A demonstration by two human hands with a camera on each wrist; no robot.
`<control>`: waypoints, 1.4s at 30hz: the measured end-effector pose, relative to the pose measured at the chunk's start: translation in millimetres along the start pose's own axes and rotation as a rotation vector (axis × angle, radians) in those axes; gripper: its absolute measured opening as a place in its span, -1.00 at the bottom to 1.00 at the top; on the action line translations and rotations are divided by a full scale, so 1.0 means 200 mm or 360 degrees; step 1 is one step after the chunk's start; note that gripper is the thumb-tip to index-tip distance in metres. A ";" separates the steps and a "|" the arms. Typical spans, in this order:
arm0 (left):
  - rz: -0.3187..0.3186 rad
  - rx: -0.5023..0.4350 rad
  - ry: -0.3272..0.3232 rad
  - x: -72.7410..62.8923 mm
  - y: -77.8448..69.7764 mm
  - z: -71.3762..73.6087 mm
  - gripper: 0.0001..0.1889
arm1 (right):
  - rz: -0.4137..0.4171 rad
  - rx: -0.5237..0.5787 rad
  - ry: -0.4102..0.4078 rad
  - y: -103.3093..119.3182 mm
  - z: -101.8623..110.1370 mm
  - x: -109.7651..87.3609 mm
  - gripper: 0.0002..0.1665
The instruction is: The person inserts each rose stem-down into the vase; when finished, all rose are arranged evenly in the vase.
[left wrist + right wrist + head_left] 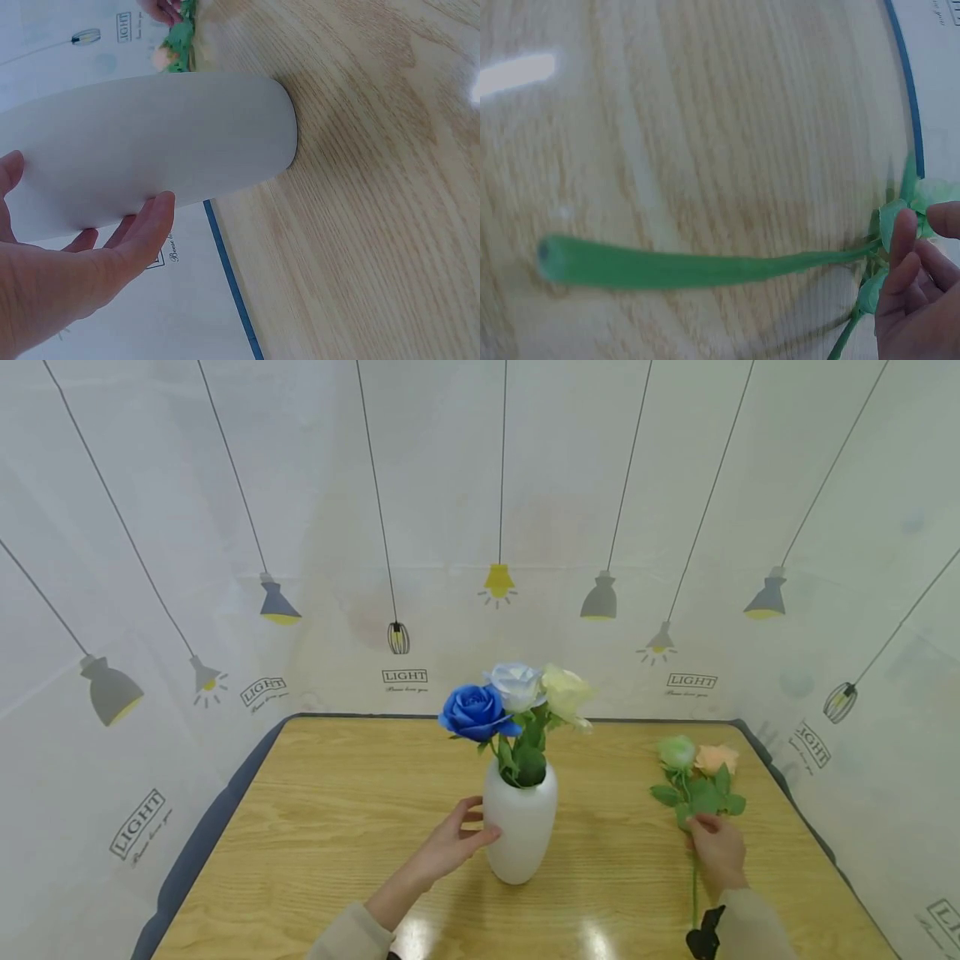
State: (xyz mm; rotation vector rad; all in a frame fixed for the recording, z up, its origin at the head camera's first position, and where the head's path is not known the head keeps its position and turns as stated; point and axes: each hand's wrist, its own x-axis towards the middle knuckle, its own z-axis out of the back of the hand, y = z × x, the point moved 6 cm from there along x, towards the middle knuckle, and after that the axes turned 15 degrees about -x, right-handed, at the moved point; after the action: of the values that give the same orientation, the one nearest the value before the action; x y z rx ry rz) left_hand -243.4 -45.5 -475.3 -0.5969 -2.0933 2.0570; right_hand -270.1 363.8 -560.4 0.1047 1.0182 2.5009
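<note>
A white vase (521,827) stands upright on the table, holding a blue rose (476,712), a pale blue-white rose (515,686) and a cream rose (564,693). My left hand (452,843) holds the vase's left side, thumb in front and fingers behind; the left wrist view shows its fingertips against the white wall (187,135). At the right, a pale green rose (677,752) and a peach rose (717,759) lie side by side. My right hand (717,852) pinches a green stem (675,270) just below the leaves; which rose it belongs to cannot be told.
The wooden table (352,793) has a dark blue edge. Behind it and at both sides hangs a pale cloth (435,510) printed with lamps. A second stem (845,335) lies near the right hand.
</note>
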 end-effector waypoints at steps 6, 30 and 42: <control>0.0001 -0.0009 -0.0004 0.00 0.00 0.00 -0.26 | 0.0039 -0.0292 0.0109 -0.01 -0.02 -0.01 -0.40; -0.0014 -0.0007 0.0001 0.02 0.02 0.01 -0.28 | 0.0067 -0.0207 -0.0048 -0.05 -0.04 0.02 -0.55; -0.0019 0.0005 -0.0003 0.00 0.00 0.00 -0.27 | -0.0088 -0.0104 0.0008 -0.10 -0.06 0.01 -0.34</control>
State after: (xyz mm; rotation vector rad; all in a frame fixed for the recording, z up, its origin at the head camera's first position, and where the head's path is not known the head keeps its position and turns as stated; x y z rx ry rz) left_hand -243.8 -45.3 -476.1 -0.5807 -2.0890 2.0553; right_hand -268.1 369.4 -582.9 0.0500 0.9275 2.4826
